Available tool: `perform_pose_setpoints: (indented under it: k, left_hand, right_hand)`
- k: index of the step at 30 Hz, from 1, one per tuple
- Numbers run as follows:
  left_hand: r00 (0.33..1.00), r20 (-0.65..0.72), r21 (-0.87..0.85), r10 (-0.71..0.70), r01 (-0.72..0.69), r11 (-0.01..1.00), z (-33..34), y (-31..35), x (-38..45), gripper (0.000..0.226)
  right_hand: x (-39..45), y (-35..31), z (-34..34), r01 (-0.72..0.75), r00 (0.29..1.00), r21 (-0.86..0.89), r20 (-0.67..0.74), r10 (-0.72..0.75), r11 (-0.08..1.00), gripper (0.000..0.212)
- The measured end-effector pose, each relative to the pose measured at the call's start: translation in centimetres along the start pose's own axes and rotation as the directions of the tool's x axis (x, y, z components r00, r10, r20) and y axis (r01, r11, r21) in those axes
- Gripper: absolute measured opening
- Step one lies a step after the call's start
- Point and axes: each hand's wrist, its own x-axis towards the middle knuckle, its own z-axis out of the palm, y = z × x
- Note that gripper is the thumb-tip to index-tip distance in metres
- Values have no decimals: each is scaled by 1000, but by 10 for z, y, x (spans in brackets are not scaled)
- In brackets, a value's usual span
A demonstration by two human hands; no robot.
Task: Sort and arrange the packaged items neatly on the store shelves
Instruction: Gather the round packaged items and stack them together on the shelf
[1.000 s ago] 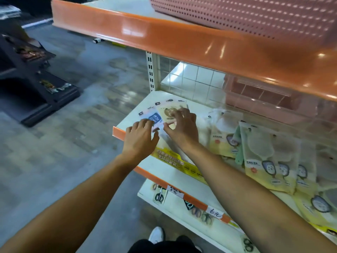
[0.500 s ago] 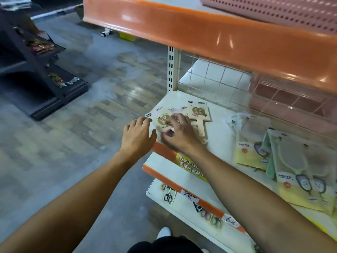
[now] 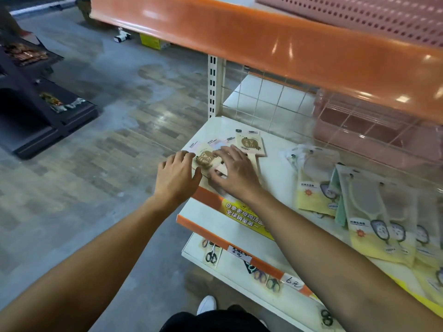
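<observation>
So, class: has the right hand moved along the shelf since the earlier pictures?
Cannot tell: the camera swung. The right hand sits by the shelf's front left corner, as before.

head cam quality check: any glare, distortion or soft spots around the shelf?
Head view: bright glare streaks on the orange shelf lip; wide-angle bend curves that lip and the floor; print on the beige cards and yellow packs is soft, mostly unreadable; both hands, left hand and right hand, are fairly sharp; the lower shelf lies in shadow.

Lower half of the front card pack (image 3: pixel 205 158) under both hands.
</observation>
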Motion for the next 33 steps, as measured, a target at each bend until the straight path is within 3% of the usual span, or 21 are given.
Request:
perform_pose_setpoints:
  k: [5, 13, 17, 24, 33]
  left_hand:
    - [997, -16, -113, 73, -75, 991, 0, 35, 11, 49]
    - [937, 22, -174, 349, -340, 924, 28, 135, 12, 55]
    - [873, 18, -151, 487, -479, 865, 43, 183, -1, 54]
    - [805, 70, -175, 590, -572, 801, 61, 252, -23, 55]
    - [788, 118, -117, 604, -593, 797, 70, 311, -47, 56]
  right_hand:
    - [-22, 28, -35, -238, 960, 165, -111, 258, 957, 49]
    - [-109, 93, -92, -471, 821, 152, -286, 495, 869, 58]
    - [-154, 114, -118, -547, 755, 124, -355, 552, 828, 52]
    - [-210, 141, -148, -632, 676, 9, -483, 557, 775, 53]
    - [-251, 183, -168, -692, 653, 12, -415, 633, 722, 61]
